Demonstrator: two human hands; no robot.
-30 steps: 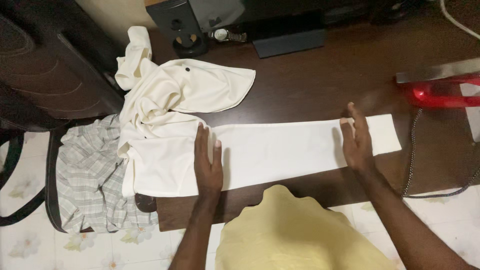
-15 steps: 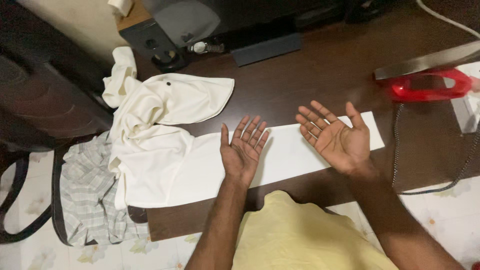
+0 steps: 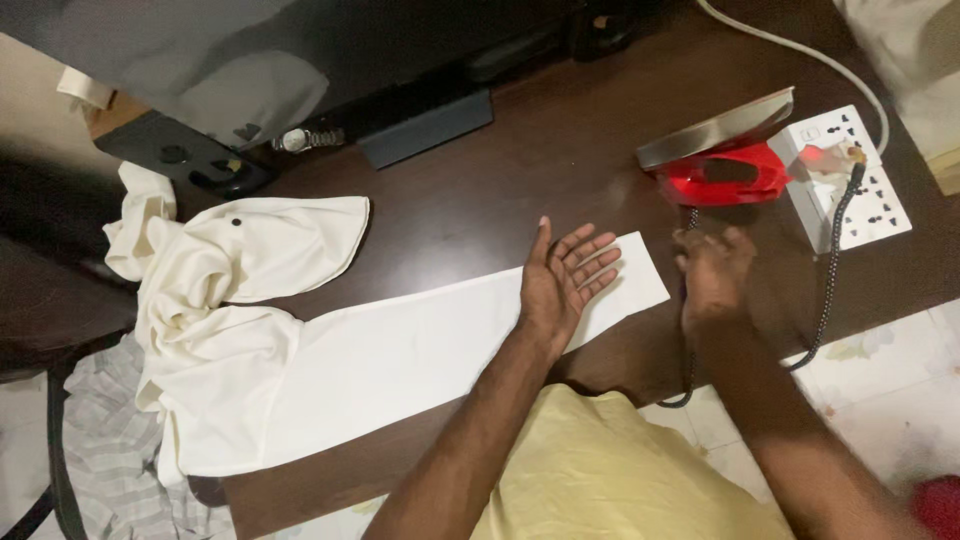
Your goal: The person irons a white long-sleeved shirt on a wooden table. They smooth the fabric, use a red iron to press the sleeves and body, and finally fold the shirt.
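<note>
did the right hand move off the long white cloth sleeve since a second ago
Yes. The right hand has left the flat white cloth sleeve and now hovers past its end over the dark wooden table, nearer the red iron.

Cream shirt (image 3: 300,330), sleeve laid flat on dark table, body crumpled at left edge

The sleeve (image 3: 440,335) lies flat along the near edge of the tabletop (image 3: 500,170). Left of the sleeve, the rest of the shirt (image 3: 230,260) is bunched. The left hand (image 3: 560,285) is over the sleeve's right end; the right hand (image 3: 715,275) is just right of the sleeve. Behind that hand stands the iron (image 3: 720,160), with the power strip (image 3: 860,180) to its right. Far behind the sleeve lies a wristwatch (image 3: 305,138).
</note>
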